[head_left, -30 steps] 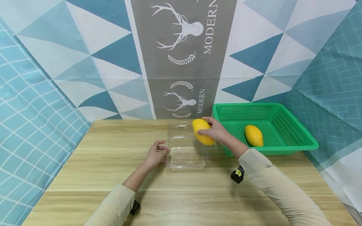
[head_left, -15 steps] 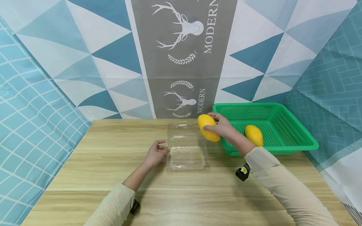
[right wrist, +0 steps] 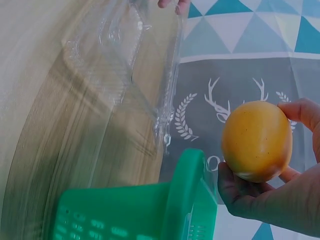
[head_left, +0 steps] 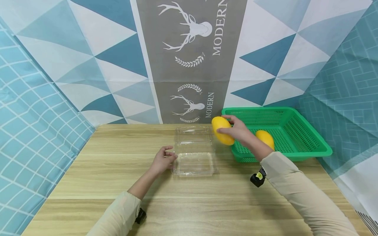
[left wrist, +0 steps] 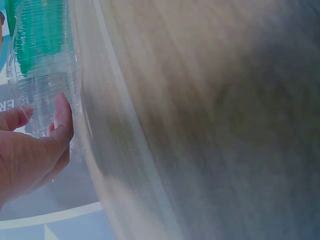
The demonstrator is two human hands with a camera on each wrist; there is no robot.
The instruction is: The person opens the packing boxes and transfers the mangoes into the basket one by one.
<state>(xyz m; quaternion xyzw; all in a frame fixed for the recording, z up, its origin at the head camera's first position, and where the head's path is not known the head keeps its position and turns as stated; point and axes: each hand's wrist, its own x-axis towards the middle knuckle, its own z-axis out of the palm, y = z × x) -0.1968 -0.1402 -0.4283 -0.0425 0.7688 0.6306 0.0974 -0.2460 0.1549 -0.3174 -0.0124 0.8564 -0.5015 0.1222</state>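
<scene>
A yellow mango (head_left: 222, 130) is held in my right hand (head_left: 238, 129), the thumb on one side and fingers on the other. It hangs in the air by the left end of the green basket (head_left: 310, 153). The right wrist view shows the same mango (right wrist: 257, 142) end-on, above the basket's rim. My left hand (head_left: 162, 160) grips the left edge of a clear plastic clamshell box (head_left: 195, 164), which lies with its lid opened toward the wall. In the left wrist view, thumb and fingers are around the box's edge (left wrist: 42, 80).
A second mango (head_left: 265, 139) lies inside the basket, partly behind my right forearm. The wooden table (head_left: 118, 144) ends at a patterned cloth wall (head_left: 189, 65). Blue cloth hangs at the left and right sides.
My right hand has moved right and slightly up with the mango, away from over the clear box and toward the basket. The left hand and the box have stayed in place.
</scene>
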